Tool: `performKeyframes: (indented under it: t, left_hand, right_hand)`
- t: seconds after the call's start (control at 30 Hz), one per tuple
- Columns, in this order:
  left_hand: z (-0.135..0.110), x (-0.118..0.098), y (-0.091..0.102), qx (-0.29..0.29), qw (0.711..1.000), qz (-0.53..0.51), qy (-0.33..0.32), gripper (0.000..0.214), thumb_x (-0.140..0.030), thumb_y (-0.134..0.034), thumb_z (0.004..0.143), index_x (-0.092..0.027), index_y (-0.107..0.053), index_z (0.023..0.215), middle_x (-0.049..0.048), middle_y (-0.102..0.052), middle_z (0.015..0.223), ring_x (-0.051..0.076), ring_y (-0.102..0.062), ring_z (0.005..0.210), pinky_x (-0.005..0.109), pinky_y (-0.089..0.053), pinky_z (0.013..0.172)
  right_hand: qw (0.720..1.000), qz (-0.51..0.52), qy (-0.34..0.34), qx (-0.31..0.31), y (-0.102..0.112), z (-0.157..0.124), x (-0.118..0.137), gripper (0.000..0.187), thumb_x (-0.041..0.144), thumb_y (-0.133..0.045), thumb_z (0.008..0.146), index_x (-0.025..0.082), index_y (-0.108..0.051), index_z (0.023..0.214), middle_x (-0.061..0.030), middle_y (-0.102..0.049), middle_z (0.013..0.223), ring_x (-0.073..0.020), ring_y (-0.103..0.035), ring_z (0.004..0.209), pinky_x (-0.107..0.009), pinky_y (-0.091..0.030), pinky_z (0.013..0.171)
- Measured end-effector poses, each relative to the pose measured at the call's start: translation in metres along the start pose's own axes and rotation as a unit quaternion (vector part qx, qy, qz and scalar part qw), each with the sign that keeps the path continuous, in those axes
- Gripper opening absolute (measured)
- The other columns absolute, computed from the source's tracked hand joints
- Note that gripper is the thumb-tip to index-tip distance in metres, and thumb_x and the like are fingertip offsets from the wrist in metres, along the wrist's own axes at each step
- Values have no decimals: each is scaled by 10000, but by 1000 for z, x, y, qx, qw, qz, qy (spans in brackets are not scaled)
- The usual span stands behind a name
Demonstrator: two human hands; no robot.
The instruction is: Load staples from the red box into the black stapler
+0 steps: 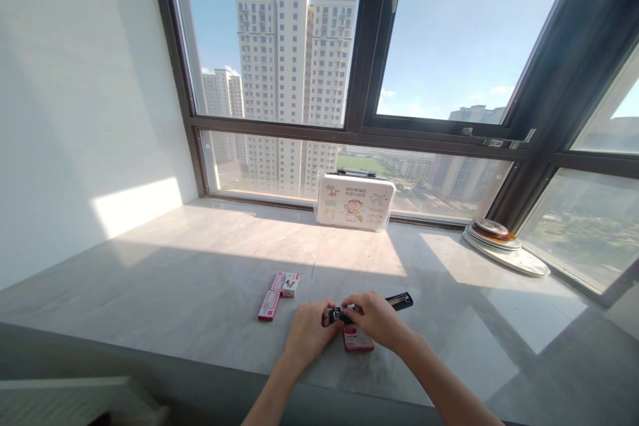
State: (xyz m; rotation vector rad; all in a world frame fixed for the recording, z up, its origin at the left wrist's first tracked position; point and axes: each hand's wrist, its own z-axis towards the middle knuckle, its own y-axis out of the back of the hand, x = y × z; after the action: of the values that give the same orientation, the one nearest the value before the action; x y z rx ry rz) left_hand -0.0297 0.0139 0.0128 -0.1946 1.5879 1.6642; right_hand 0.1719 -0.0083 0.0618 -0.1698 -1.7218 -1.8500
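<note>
A black stapler [399, 301] lies opened out across the stone sill, its long arm with a metal strip reaching to the right behind my right hand. My left hand [310, 329] is closed around the stapler's near-left end, thumb and fingers gripping it. Over its middle, my right hand [372, 316] has its fingertips pinched together against the stapler. Whatever sits between those fingertips is hidden. Just below both hands lies a small red and white box [358, 339].
Left of my hands are red and white boxes [268, 305], with a small white box [290, 285] beside them. A white carry case [355, 203] stands against the window. Stacked plates [499, 246] sit in the right corner. The sill's front edge [224, 364] runs close below my hands.
</note>
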Motion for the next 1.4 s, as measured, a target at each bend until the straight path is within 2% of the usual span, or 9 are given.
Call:
performKeyframes:
  t: [0.17, 0.27, 0.43, 0.63, 0.77, 0.93, 1.03, 1.27, 1.4]
  left_hand:
    - [-1, 0, 0, -7, 1000, 2, 2, 272, -462, -664, 843, -274, -687, 1038, -23, -658, 754, 199, -588, 780, 293, -286, 694]
    - [-1, -1, 1, -4, 1000, 2, 0, 274, -469, -667, 838, -268, -687, 1024, -22, -659, 759, 195, -592, 777, 288, -295, 689]
    - [-1, 0, 0, -8, 1000, -5, -4, 293, -479, -662, 839, -261, -689, 1033, -17, -661, 761, 197, -602, 782, 280, -304, 684]
    - [2, 2, -4, 6, 1000, -16, 6, 275, -457, -669, 837, -272, -692, 1039, -43, -644, 730, 163, -601, 738, 263, -306, 685]
    - [4, 0, -2, 23, 1000, -9, 8, 278, -461, -666, 839, -289, -701, 1055, -49, -638, 724, 151, -595, 712, 255, -291, 650]
    - [2, -4, 2, 33, 999, 0, 5, 275, -471, -655, 848, -301, -710, 1057, -44, -642, 723, 152, -589, 698, 254, -282, 637]
    - [2, -5, 3, 34, 999, 8, 6, 270, -457, -643, 855, -295, -707, 1061, -36, -645, 733, 161, -590, 706, 259, -289, 649]
    - [-6, -14, 5, 7, 1000, 16, 6, 247, -319, -585, 875, -249, -632, 1107, -5, -644, 796, 201, -604, 813, 293, -347, 768]
    - [-20, -33, 7, -10, 995, 7, -95, 511, -84, -496, 758, -285, -568, 1223, 41, -644, 1096, 236, -567, 1057, 348, -390, 927]
  right_hand:
    - [999, -18, -36, -20, 2, -3, 1, 295, 406, -581, 925, 230, -757, 1082, -36, -704, 729, -195, -607, 673, -267, -308, 606]
    - [993, -34, -82, -71, -3, -10, 3, 330, 437, -520, 963, 197, -740, 906, -38, -666, 682, -176, -571, 624, -273, -270, 574]
    - [989, 104, -69, -74, -16, -34, -6, 345, 513, -522, 961, 213, -690, 983, 0, -621, 664, -154, -540, 612, -256, -295, 564]
    - [902, 329, -278, -12, 5, -75, -70, 556, 724, -554, 841, 179, -628, 920, 15, -556, 613, -83, -362, 391, -232, -198, 404]
    - [882, 419, -204, -66, 26, -64, -74, 585, 702, -644, 792, 203, -623, 1096, 8, -590, 771, -67, -380, 458, -214, -211, 414]
    - [957, 270, -98, -32, 16, -15, -45, 497, 603, -785, 701, 169, -675, 915, 54, -486, 606, -91, -383, 535, -229, -269, 501]
    - [984, 159, -85, -9, 4, 0, -35, 407, 528, -788, 721, 168, -676, 875, 68, -467, 587, -96, -412, 561, -224, -255, 524]
    - [994, 13, -104, -18, 3, -1, -29, 327, 458, -821, 664, 195, -692, 810, 29, -586, 646, -129, -491, 614, -246, -208, 559]
    - [988, -35, -140, -58, 12, -13, -41, 361, 518, -795, 687, 195, -676, 798, 10, -603, 684, -140, -486, 638, -253, -203, 579]
